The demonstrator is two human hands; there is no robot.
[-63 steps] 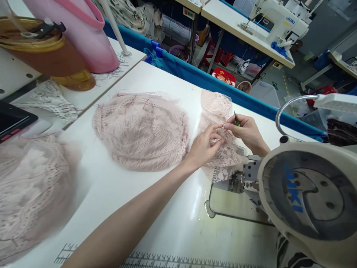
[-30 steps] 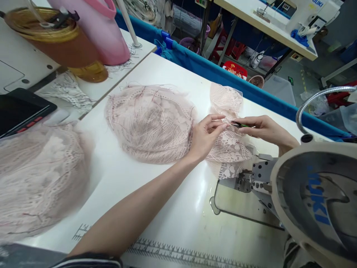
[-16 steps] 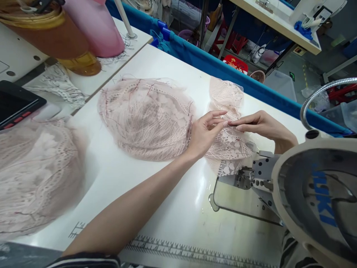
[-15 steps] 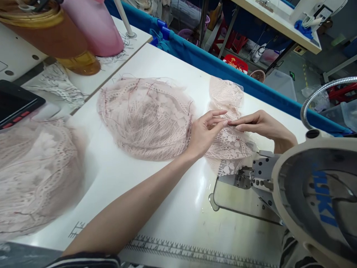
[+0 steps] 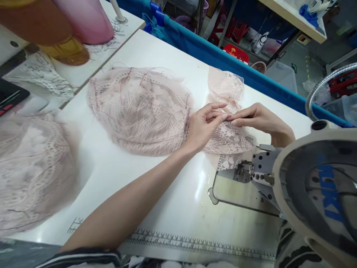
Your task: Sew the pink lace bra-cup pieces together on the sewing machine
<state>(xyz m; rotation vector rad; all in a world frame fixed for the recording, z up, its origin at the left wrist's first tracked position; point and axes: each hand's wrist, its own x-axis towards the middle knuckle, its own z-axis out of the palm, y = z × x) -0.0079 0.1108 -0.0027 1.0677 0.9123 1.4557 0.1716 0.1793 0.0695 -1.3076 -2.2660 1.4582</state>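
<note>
A pale pink lace piece [image 5: 227,139] lies on the white sewing table, its lower edge reaching the presser foot [image 5: 244,167] of the sewing machine [image 5: 315,178]. My left hand [image 5: 205,124] pinches the lace from the left with thumb and fingers. From the right, my right hand [image 5: 258,119] grips the same fold, its fingertips meeting those of the left. Just left of my left hand rests a pile of pink lace pieces [image 5: 139,111] with dark red thread ends. Another lace pile [image 5: 33,171] sits at the far left.
Printed ruler marks [image 5: 195,243] run along the table's front edge. Behind the table hangs a blue cloth trough [image 5: 192,52]. Thread cones [image 5: 80,22] and a dark phone [image 5: 11,96] are at the upper left. A flexible metal tube [image 5: 318,89] curves up beside the machine head.
The camera view has shifted slightly, so the piles sit a little further left and higher. Both hands keep their pinch on the lace at nearly the same place.
</note>
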